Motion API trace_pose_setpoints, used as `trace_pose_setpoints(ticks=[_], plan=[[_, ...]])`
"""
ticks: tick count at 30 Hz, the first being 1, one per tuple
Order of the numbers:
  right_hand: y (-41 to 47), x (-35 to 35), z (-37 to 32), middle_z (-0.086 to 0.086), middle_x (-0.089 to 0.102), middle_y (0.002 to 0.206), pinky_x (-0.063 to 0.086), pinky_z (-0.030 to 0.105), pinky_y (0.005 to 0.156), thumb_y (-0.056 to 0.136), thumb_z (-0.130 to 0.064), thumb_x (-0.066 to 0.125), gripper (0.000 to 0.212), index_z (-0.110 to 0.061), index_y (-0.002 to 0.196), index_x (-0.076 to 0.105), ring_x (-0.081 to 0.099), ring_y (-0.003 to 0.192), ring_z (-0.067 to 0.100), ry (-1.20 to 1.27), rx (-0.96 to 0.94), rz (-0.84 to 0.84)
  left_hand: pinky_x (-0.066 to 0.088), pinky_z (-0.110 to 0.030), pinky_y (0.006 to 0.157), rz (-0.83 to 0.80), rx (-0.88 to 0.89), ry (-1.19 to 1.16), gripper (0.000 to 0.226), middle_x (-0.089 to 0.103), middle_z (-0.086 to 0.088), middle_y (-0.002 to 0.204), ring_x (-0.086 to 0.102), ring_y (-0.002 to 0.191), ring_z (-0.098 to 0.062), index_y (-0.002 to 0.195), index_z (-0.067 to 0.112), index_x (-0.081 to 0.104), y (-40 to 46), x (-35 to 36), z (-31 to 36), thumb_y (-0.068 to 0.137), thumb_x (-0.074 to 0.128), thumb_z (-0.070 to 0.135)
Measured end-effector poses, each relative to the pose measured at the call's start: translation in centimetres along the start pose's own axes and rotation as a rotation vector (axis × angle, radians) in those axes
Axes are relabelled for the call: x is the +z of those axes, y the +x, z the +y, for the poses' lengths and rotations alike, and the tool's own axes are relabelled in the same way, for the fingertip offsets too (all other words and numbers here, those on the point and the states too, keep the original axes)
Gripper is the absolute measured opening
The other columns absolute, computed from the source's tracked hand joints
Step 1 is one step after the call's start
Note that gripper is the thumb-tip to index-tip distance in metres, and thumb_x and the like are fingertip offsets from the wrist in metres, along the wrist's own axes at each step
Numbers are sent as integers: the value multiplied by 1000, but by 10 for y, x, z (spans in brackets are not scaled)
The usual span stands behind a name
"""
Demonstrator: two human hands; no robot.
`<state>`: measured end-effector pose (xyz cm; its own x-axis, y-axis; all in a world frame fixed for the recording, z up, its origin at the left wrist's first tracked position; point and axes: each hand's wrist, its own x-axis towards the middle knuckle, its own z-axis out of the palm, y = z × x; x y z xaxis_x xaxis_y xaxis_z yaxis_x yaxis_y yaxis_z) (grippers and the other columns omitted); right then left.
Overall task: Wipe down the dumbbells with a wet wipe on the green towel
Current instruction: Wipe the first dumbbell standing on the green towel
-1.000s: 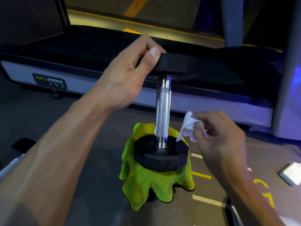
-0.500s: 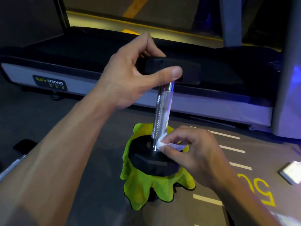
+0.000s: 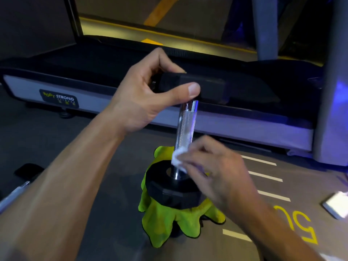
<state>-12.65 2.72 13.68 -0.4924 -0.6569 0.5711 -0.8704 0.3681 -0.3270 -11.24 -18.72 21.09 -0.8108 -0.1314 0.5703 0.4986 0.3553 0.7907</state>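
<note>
Nearest, the right hand (image 3: 212, 172) pinches a wet wipe (image 3: 178, 160) against the knurled steel handle (image 3: 185, 129). The dumbbell (image 3: 174, 191) stands upright on the green towel (image 3: 165, 225); heavy-looking, rigid, possibly tippy. Beyond, the left hand (image 3: 148, 98) grips its upper head (image 3: 192, 85), the sensible hold.

"BODY STRONG" on treadmill (image 3: 131, 102), floor (image 3: 263, 213) numerals unclear

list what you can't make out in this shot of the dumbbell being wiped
All in the head view:
1. Right hand: motion-blurred, so its grip on the wet wipe is unclear.
2. Dumbbell: the left hand covers part of its top head.
3. What props up the green towel: hidden under it.
4. White object: cut off by the right edge.
</note>
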Motion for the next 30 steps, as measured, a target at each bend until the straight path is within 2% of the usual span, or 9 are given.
trace_pose_setpoints(ticks=[4, 7, 10, 12, 14, 16, 21, 26, 30], plan=[[38, -9, -3, -2, 65, 100, 38, 2, 80, 95, -13, 73, 13, -16, 107, 79, 49, 88, -6, -105, 4, 264, 52, -58, 91, -5, -5, 17, 35, 68, -29, 113, 66, 96, -35, 93, 22, 56, -1, 2, 1, 80, 82, 41], [6, 5, -11, -4, 61, 105, 52, 22, 80, 97, -16, 58, 24, -18, 113, 76, 61, 91, 11, -104, -13, 99, 52, -50, 81, 3, -6, 0, 34, 66, -31, 109, 60, 90, -22, 91, 23, 55, 0, 1, -1, 79, 82, 41], [-6, 3, -13, -1, 61, 102, 58, 38, 69, 92, -12, 68, 23, -21, 112, 76, 66, 86, 23, -138, -63, -11, 50, -40, 80, 19, -6, -16, 34, 65, -30, 107, 59, 88, -21, 92, 23, 56, -1, -1, -5, 80, 82, 41], [15, -4, -6, 0, 63, 106, 57, 34, 77, 90, -9, 73, 25, -19, 114, 76, 65, 90, 23, -174, -77, 48, 51, -38, 82, 16, -16, -28, 34, 66, -29, 108, 60, 89, -19, 93, 23, 56, 0, -1, -6, 80, 82, 42], [37, -9, -1, 1, 64, 113, 46, 18, 90, 91, -5, 71, 28, -15, 117, 75, 63, 100, 21, -203, -56, 168, 52, -37, 84, 11, -25, -35, 34, 66, -27, 107, 61, 91, -16, 93, 23, 55, 0, 0, -7, 81, 81, 42], [39, -4, -1, 5, 64, 122, 38, 14, 100, 89, 4, 67, 37, -9, 123, 72, 60, 111, 22, -200, -32, 222, 51, -35, 84, 14, -30, -39, 33, 67, -19, 101, 60, 92, -14, 93, 23, 55, 0, 0, -7, 81, 80, 42], [1, 14, -9, 13, 54, 146, 39, 36, 117, 87, 14, 56, 53, 2, 139, 59, 50, 137, 29, -167, -97, 89, 48, -29, 83, 45, -46, -44, 30, 64, -5, 99, 58, 90, -11, 94, 25, 57, -2, -4, -9, 83, 79, 43], [37, 6, -1, 10, 51, 150, 35, 38, 120, 90, 7, 60, 57, -2, 145, 54, 46, 142, 30, -205, -79, 92, 50, -32, 86, 41, -42, -62, 29, 64, -13, 103, 59, 93, -16, 95, 24, 55, -4, -6, -9, 84, 77, 39], [7, 14, -10, 7, 45, 157, 33, 36, 122, 94, 1, 60, 53, 1, 146, 51, 36, 151, 22, -111, -84, 26, 49, -34, 86, 61, -53, -80, 29, 64, -11, 103, 58, 94, -16, 94, 25, 56, -5, -10, -10, 82, 78, 40]])
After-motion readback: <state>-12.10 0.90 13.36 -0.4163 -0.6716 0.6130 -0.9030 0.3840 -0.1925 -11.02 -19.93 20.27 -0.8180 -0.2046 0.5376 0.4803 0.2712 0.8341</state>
